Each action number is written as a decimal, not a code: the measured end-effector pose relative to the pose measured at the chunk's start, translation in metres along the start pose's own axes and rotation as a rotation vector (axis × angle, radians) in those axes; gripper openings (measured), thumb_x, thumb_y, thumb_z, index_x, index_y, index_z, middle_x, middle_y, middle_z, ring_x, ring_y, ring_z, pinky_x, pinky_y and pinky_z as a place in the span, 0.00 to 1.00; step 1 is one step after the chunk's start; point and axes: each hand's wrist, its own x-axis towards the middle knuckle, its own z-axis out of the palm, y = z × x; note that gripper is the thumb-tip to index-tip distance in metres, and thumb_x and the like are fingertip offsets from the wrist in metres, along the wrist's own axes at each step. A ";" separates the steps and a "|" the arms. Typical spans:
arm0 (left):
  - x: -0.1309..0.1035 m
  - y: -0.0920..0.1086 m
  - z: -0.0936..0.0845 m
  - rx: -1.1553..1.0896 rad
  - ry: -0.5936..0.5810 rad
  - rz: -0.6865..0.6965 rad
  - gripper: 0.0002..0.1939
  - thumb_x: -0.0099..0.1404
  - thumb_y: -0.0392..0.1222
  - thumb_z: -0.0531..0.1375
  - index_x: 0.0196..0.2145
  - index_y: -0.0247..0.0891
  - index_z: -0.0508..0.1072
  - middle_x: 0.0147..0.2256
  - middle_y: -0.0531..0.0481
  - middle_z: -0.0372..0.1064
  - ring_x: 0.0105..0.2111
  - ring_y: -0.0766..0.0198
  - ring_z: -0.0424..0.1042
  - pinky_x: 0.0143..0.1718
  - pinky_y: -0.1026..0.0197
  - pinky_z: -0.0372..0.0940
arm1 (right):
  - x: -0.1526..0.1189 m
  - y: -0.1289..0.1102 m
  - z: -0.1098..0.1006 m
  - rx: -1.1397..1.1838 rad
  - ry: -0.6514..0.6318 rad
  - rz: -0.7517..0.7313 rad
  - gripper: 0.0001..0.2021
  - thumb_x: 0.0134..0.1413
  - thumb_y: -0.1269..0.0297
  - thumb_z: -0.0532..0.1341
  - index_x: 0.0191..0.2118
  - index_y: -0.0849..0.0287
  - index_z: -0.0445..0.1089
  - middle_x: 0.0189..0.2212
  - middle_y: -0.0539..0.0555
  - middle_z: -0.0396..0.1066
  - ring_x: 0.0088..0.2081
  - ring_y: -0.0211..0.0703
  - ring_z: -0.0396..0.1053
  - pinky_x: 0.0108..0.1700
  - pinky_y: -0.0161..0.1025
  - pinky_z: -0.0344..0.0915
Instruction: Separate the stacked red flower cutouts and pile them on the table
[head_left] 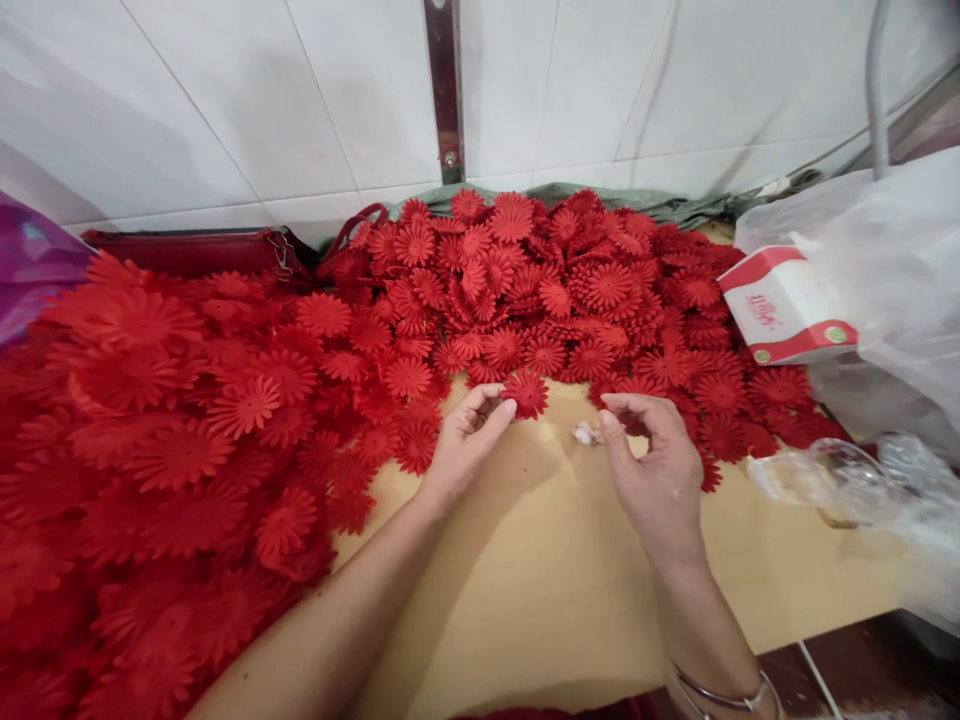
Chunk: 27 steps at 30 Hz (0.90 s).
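Note:
Between the thumb and fingers of my left hand [471, 440], a single red artificial flower layer [525, 395] with many narrow petals is pinched by its edge. My right hand [656, 465] hovers to the right of it, thumb tip and forefinger tip brought together in a pinch. Whether something tiny sits between those fingertips is too small to make out. Just left of the right thumb, a small white crumpled scrap [586, 433] lies on the tabletop [517, 590]. Behind both hands rises a large heap of red flower layers [495, 270], many of them stacked.
More red flower layers [180, 450] spread along the left side. A red bag [195, 252] lies by the tiled wall [360, 90]. On the right are a red-and-white box [784, 305], a white plastic bag [907, 250] and clear plastic packaging [847, 480].

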 end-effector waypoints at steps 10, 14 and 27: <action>0.004 -0.004 -0.003 -0.048 -0.003 0.020 0.17 0.66 0.46 0.64 0.52 0.41 0.74 0.44 0.49 0.72 0.43 0.65 0.70 0.48 0.63 0.64 | -0.003 0.018 0.002 -0.199 -0.269 0.019 0.05 0.56 0.66 0.62 0.39 0.56 0.74 0.36 0.54 0.70 0.36 0.45 0.71 0.42 0.46 0.70; 0.004 -0.001 0.000 -0.008 -0.042 -0.004 0.21 0.62 0.42 0.68 0.52 0.40 0.73 0.40 0.51 0.72 0.38 0.68 0.71 0.45 0.65 0.65 | -0.002 0.003 0.003 -0.006 -0.085 -0.016 0.04 0.59 0.66 0.64 0.41 0.55 0.74 0.37 0.53 0.72 0.38 0.44 0.72 0.43 0.44 0.70; 0.002 -0.004 0.003 -0.077 -0.117 -0.039 0.25 0.58 0.40 0.71 0.51 0.39 0.70 0.38 0.50 0.77 0.35 0.68 0.76 0.43 0.64 0.68 | -0.010 -0.017 0.014 0.026 -0.044 -0.278 0.08 0.61 0.73 0.64 0.44 0.55 0.75 0.40 0.53 0.76 0.44 0.43 0.74 0.51 0.44 0.73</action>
